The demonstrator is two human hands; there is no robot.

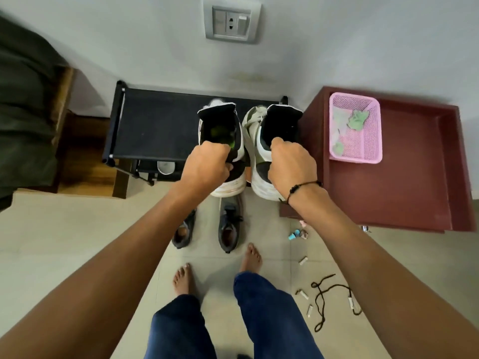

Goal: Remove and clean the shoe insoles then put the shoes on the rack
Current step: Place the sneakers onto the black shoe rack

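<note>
While the black fabric shoe rack stands against the wall with its top shelf bare on the left side, a person holds a pair of white sneakers over its right half, heels toward the camera. To the right of the rack is a dark red counter carrying a pink mesh basket with green cloths in it. On the tiled floor below, a second pair of dark shoes lies near the bare feet, and a black cord with small loose bits is scattered to the right. The left hand grips the heel collar of the left sneaker, fingers curled over the rim, and a green insole shows inside that shoe. The right hand is clenched the same way on the heel of the right sneaker, whose interior looks dark, so I cannot tell whether its insole is in place. Judging by this, the shoes are about to be set down on the top shelf. The main risk is that the soles overhang the front edge, since the heels sit out past the rack frame; released there, a sneaker could tip forward onto the dark shoes below. The soft shelf may also sag and let the pair lean together or topple.
</note>
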